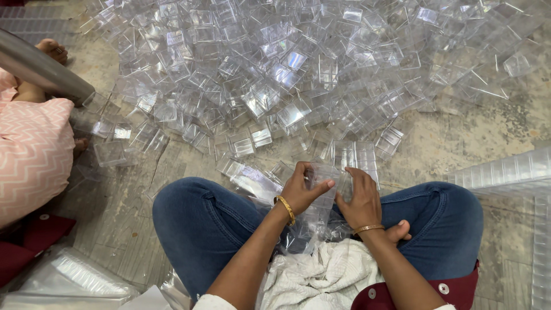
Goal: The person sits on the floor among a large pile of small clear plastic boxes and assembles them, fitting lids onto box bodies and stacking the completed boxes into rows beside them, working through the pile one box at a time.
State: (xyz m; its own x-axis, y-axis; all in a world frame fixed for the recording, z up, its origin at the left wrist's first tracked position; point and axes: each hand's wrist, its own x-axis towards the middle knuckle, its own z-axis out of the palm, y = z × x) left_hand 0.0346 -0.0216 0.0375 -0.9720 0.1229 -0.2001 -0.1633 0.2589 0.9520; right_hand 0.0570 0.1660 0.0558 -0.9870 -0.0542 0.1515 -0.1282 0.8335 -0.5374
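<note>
I sit cross-legged on the floor in blue jeans. My left hand [301, 191] and my right hand [360, 200] both grip a stack of clear plastic boxes [328, 172] held over my lap, the left on its near side, the right on its right side. A clear plastic bag [304, 229] hangs below the stack between my knees. Each wrist wears a gold bangle. A white cloth [318, 275] lies in my lap.
A big heap of loose clear plastic boxes [298, 74] covers the floor ahead. Another person in pink patterned clothing [31, 155] sits at left beside a grey pipe [40, 69]. Rows of stacked boxes [505, 172] lie at right; plastic bags [69, 278] lie bottom left.
</note>
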